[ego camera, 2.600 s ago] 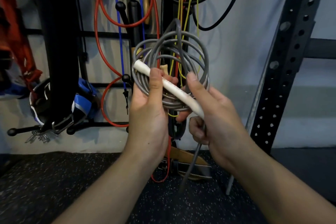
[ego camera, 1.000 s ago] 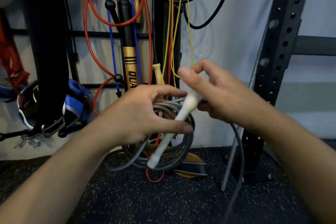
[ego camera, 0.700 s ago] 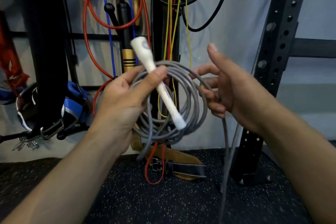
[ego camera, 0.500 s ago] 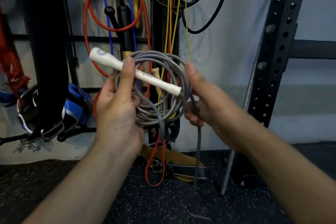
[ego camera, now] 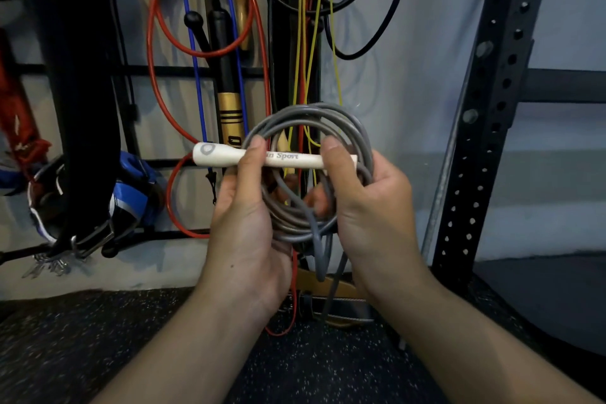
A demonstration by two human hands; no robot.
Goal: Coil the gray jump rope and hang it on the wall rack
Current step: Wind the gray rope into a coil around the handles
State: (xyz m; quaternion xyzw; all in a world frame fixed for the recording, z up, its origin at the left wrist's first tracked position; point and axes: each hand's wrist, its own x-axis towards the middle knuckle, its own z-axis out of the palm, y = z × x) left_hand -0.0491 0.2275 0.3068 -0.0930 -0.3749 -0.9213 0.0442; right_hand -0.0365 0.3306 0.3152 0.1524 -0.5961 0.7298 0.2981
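- Left hand [ego camera: 249,223] is curling around the 9 o'clock side of the gray jump rope [ego camera: 347,128] coil, thumb pressing down on the white handle [ego camera: 285,157], fingers tucked behind the loops.
- Right hand [ego camera: 370,207] is gripping the 3 o'clock side of the coil, thumb sitting on the other end of that handle, fingers wrapping in from behind. So both hands are closed on the rope, neither one hanging open.
- The handle is lying pretty much level across the front of the coil, 9 to 3, with "Sport" printed on it.
- A loose stretch of gray cord is dangling out of the coil toward 6 o'clock, between the wrists.
- The whole bundle is being held up in the air in front of the wall rack [ego camera: 183,70], not on a hook.
- Up at 12 o'clock, yellow cords [ego camera: 300,43] and a black rope [ego camera: 383,10] are hanging; at 10 o'clock a red rope [ego camera: 154,52], a blue cord [ego camera: 193,52] and a black-and-gold handle [ego camera: 229,108].
- Out at 3 o'clock a perforated black steel upright [ego camera: 485,108] is standing; at 6 a leather belt [ego camera: 341,289] is lying on the speckled rubber floor [ego camera: 98,338].
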